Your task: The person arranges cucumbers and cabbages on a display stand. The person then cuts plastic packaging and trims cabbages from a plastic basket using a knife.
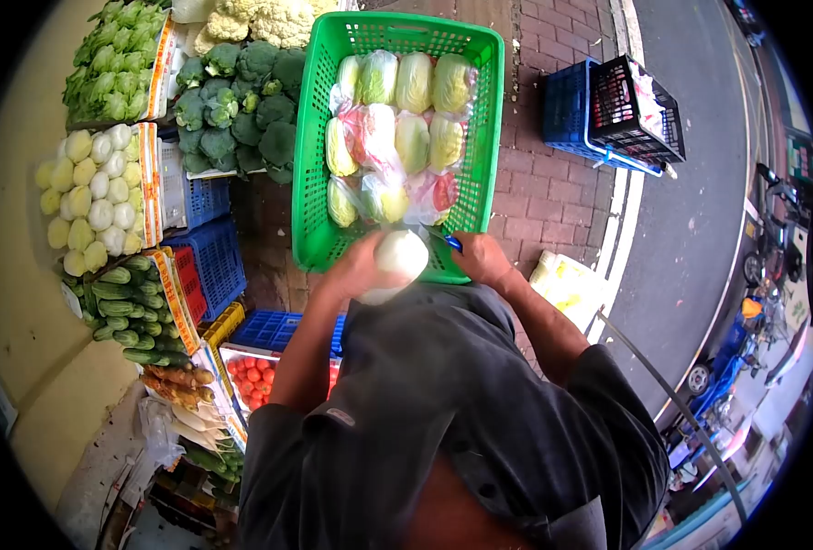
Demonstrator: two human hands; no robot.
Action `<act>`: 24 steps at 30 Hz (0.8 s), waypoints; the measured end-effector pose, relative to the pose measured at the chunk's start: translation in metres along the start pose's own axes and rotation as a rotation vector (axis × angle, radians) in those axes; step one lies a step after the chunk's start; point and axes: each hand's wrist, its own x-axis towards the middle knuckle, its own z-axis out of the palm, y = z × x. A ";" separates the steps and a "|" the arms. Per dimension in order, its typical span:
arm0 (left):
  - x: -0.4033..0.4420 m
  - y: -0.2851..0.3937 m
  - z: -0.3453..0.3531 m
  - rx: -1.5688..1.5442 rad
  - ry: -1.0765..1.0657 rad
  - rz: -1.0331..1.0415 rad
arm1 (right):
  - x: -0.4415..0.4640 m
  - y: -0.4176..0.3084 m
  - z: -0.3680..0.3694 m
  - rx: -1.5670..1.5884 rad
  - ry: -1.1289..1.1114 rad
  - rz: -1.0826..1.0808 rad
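My left hand [351, 264] is wrapped around a pale cabbage [401, 258], held with its white rounded end up, over the near edge of the green plastic crate [492, 137]. In my right hand [483, 258], the fingers are closed round the blue handle of a knife [453, 243]. Its blade points left toward the cabbage; whether it touches cannot be made out. Inside the crate lie several napa cabbages [414, 84] in rows, some in clear plastic bags with red print.
To the left are broccoli [219, 128], cauliflower [274, 20], pale round vegetables [99, 191], cucumbers [127, 307] and tomatoes [252, 378]. Stacked blue and black crates [622, 115] stand right, near the road [700, 211]. A pale box [567, 286] sits by my right arm.
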 end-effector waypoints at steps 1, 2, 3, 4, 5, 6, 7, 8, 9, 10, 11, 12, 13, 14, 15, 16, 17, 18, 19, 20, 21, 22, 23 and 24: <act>0.001 -0.002 -0.003 0.056 0.048 0.043 | -0.003 -0.008 -0.003 0.004 -0.030 0.008; 0.000 -0.003 -0.003 0.109 0.089 0.083 | -0.005 -0.017 -0.007 0.010 -0.063 0.023; -0.003 -0.005 -0.001 0.159 0.125 0.120 | -0.007 -0.024 -0.004 0.016 -0.060 0.003; -0.003 -0.006 -0.002 0.151 0.091 0.091 | -0.007 -0.029 -0.001 0.020 -0.056 -0.019; -0.001 -0.004 -0.005 0.143 0.058 0.063 | -0.007 -0.034 0.003 0.024 -0.050 -0.041; 0.000 -0.003 -0.009 0.136 0.027 0.038 | -0.006 -0.038 0.006 0.028 -0.035 -0.052; 0.001 -0.004 -0.010 0.152 0.032 0.059 | -0.005 -0.041 0.008 0.032 -0.019 -0.064; 0.001 -0.006 -0.011 0.167 0.034 0.078 | -0.006 -0.044 0.011 0.037 -0.005 -0.073; -0.001 -0.007 -0.011 0.183 0.035 0.097 | -0.007 -0.046 0.013 0.033 -0.011 -0.052; -0.002 -0.006 -0.013 0.173 0.032 0.117 | -0.006 -0.047 0.014 0.028 -0.015 -0.032; -0.004 -0.005 -0.014 0.163 0.029 0.137 | -0.006 -0.048 0.015 0.023 -0.018 -0.013; -0.005 -0.004 -0.015 0.153 0.029 0.156 | -0.007 -0.048 0.016 0.026 -0.005 0.007; -0.008 -0.004 -0.015 0.153 0.019 0.142 | -0.007 -0.047 0.018 0.028 0.007 0.025; -0.010 -0.004 -0.015 0.153 0.013 0.129 | -0.008 -0.045 0.019 0.030 0.019 0.040; -0.013 -0.003 -0.015 0.154 0.009 0.116 | -0.008 -0.034 0.025 0.010 0.008 0.101; -0.017 -0.002 -0.015 0.134 0.031 0.108 | -0.008 -0.017 0.034 -0.009 -0.001 0.161; -0.022 -0.001 -0.015 0.115 0.057 0.102 | -0.006 -0.014 0.034 -0.030 -0.011 0.217; -0.026 -0.001 -0.014 0.095 0.089 0.095 | -0.005 -0.012 0.033 0.023 -0.005 0.234; -0.029 -0.003 -0.013 -0.102 0.097 0.052 | -0.006 -0.010 0.033 0.076 -0.004 0.251; -0.034 -0.010 -0.011 -0.301 0.103 0.005 | -0.009 -0.010 0.033 0.131 -0.009 0.271; -0.040 -0.018 -0.008 -0.501 0.113 -0.040 | -0.010 -0.007 0.036 0.144 -0.008 0.274; -0.045 -0.035 -0.006 -0.592 0.135 0.005 | -0.005 -0.002 0.040 0.157 -0.003 0.266; -0.049 -0.037 -0.003 -0.735 0.176 0.001 | 0.003 0.001 0.041 0.169 0.001 0.250; -0.060 -0.038 0.002 -0.884 0.232 0.000 | 0.008 0.004 0.039 0.203 -0.054 0.282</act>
